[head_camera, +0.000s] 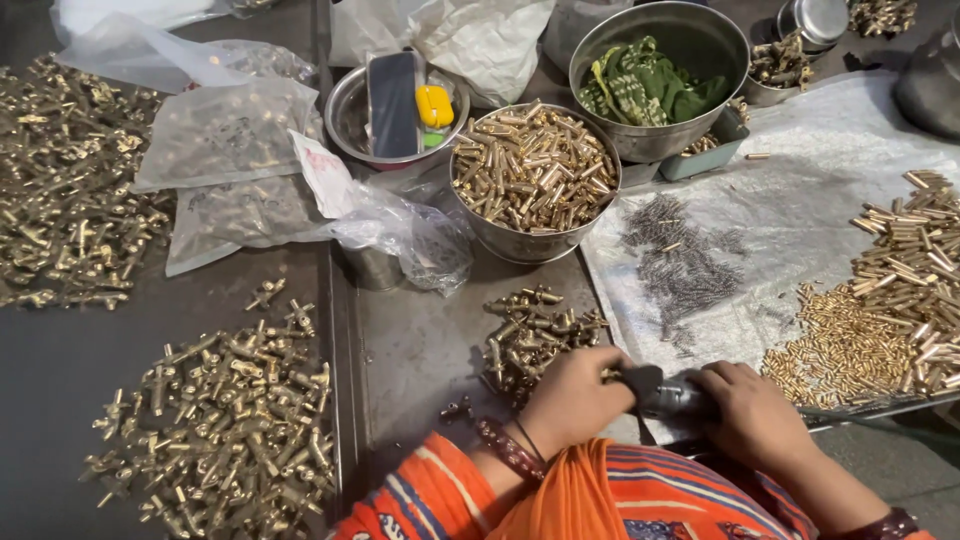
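Left hand (572, 395) at near edge of work table (420, 350), fingers curled together, knuckles up, pressed against front end of dark power tool (655, 393); whether sth small is pinched underneath, can't tell. Right hand (752, 412) just beside it, fingers wrapped tight round tool body. Small heap of brass fittings (530, 335) touching left hand's far side. Steel bowl of brass pins (533, 180) further back, mid-table. On plastic sheet (800, 180) to the right: grey screws (680, 260) scattered mid-sheet, small brass sleeves (850, 345) and longer brass rods (915, 250) twd right edge. Big pile of assembled brass pcs (225, 420) at near left corner, well apart from both hands.
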